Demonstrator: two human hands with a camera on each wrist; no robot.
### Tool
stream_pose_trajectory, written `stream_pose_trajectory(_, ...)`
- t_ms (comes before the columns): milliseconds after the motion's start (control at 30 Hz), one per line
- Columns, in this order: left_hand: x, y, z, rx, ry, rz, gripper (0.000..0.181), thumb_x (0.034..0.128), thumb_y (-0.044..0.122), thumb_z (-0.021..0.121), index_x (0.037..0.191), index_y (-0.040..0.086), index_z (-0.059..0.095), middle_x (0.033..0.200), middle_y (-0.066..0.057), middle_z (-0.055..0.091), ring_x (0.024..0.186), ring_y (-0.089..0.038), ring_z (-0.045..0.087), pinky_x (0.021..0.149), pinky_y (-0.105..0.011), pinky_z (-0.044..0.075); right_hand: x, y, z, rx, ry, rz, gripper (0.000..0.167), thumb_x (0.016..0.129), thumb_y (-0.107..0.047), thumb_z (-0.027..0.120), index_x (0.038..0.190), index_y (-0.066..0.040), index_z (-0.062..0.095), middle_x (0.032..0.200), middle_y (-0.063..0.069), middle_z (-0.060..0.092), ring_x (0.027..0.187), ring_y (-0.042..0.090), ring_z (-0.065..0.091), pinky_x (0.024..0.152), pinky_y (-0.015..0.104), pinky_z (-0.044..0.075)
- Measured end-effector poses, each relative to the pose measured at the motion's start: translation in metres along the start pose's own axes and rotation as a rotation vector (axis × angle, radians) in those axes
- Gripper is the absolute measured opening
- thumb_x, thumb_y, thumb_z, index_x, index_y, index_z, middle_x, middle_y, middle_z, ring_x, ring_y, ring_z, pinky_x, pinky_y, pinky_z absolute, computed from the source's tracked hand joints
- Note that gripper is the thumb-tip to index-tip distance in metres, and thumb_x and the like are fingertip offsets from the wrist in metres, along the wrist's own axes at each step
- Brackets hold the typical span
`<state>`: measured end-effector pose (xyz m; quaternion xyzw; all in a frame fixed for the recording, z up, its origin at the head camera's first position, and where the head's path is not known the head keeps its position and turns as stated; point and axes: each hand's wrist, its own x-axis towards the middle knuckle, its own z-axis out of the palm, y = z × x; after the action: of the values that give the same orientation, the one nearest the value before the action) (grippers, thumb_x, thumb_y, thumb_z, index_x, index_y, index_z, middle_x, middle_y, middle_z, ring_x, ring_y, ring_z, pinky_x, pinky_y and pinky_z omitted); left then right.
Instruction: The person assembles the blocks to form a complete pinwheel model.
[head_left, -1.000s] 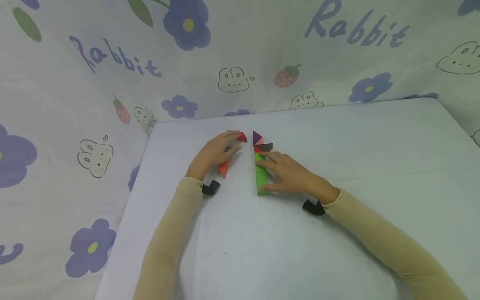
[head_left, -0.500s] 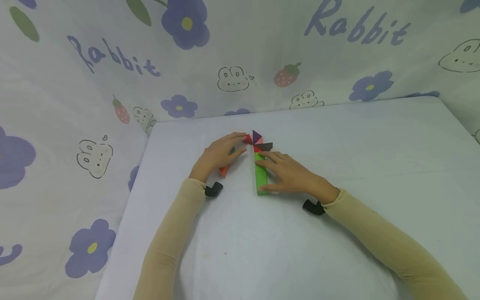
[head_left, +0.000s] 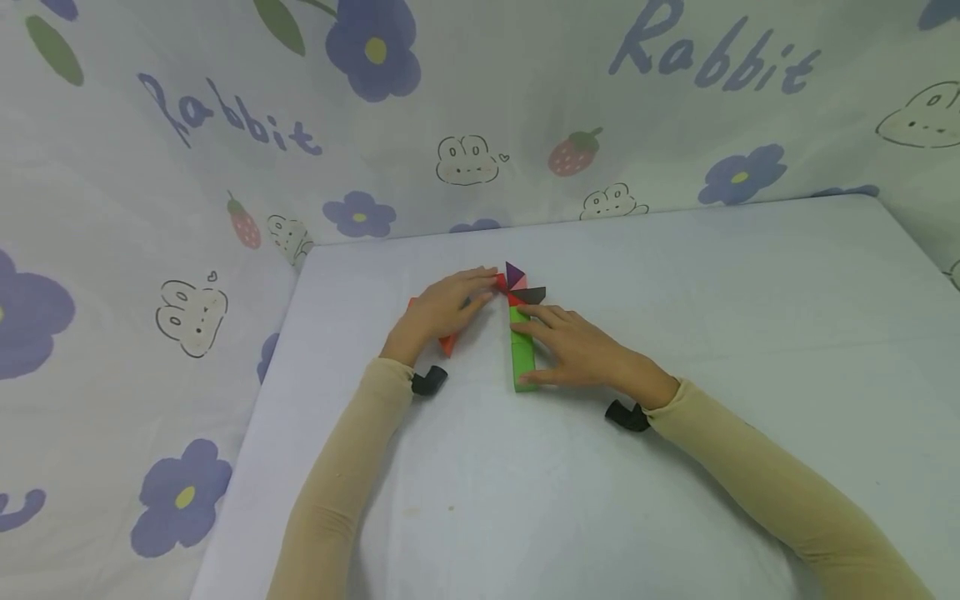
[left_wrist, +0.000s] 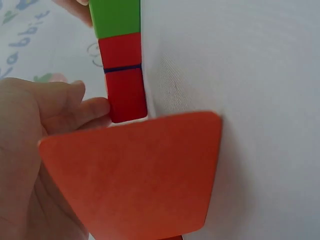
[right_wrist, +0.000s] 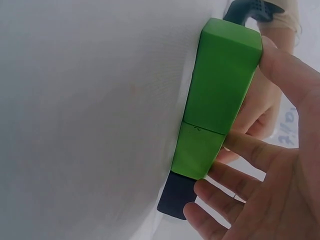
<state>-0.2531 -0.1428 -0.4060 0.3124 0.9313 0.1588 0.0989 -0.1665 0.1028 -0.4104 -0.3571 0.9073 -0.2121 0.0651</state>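
My left hand (head_left: pixel 446 307) reaches in from the left, its fingertips touching the red triangular block (head_left: pixel 500 283); its thumb stays apart from that block. The red block meets a fan of purple (head_left: pixel 513 274), pink and dark grey (head_left: pixel 534 295) blocks. Below the fan, two green blocks (right_wrist: pixel 220 80) stand end to end in a column. Along the column's right side rests my right hand (head_left: pixel 577 346), fingers spread, thumb at the near end. An orange block (left_wrist: pixel 135 175) with a trapezoid face lies under my left hand, partly hidden in the head view.
Black wrist devices (head_left: pixel 430 381) sit by both cuffs. A white cloth (head_left: pixel 480 483) covers the table, and a patterned curtain (head_left: pixel 525 108) hangs behind its far edge. A little teal shows between my left fingers and thumb.
My left hand has moved right, sliding the red triangular block across until it meets the fan of blocks. My right hand has kept its place on the green blocks.
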Motion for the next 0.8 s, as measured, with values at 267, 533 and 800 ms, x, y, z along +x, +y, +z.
stream_pose_trajectory(267,0.0004,0.0014,0.0025,-0.001,-0.005,-0.018,0.048,0.1038,0.035,0.045,0.148,0.017,0.044,0.159,0.000,0.032,0.148,-0.022,0.028,0.120,-0.045,0.028,0.0002,0.0001,-0.0007,0.001,0.000,0.003,0.080,0.080,-0.056,0.073,0.143,-0.012,0.050,0.154,0.011,0.036,0.142,0.031,0.033,0.115,0.053,0.032)
stream_pose_trajectory(533,-0.0006,0.0041,0.0004,-0.011,0.000,-0.004,0.048,0.1039,0.031,0.046,0.149,0.015,0.043,0.158,0.000,0.035,0.147,-0.021,0.030,0.121,-0.043,0.027,0.0009,0.0038,0.0015,-0.006,0.009,-0.018,0.079,0.081,-0.058,0.072,0.142,-0.013,0.051,0.155,0.010,0.035,0.147,0.034,0.024,0.117,0.055,0.028)
stream_pose_trajectory(800,-0.0005,0.0048,0.0003,-0.010,0.002,-0.005,0.048,0.1037,0.031,0.047,0.148,0.014,0.044,0.157,0.000,0.037,0.147,-0.022,0.032,0.120,-0.044,0.028,0.0007,0.0045,0.0015,0.004,0.004,-0.016,0.078,0.081,-0.059,0.071,0.142,-0.014,0.051,0.155,0.010,0.034,0.148,0.035,0.023,0.118,0.057,0.026)
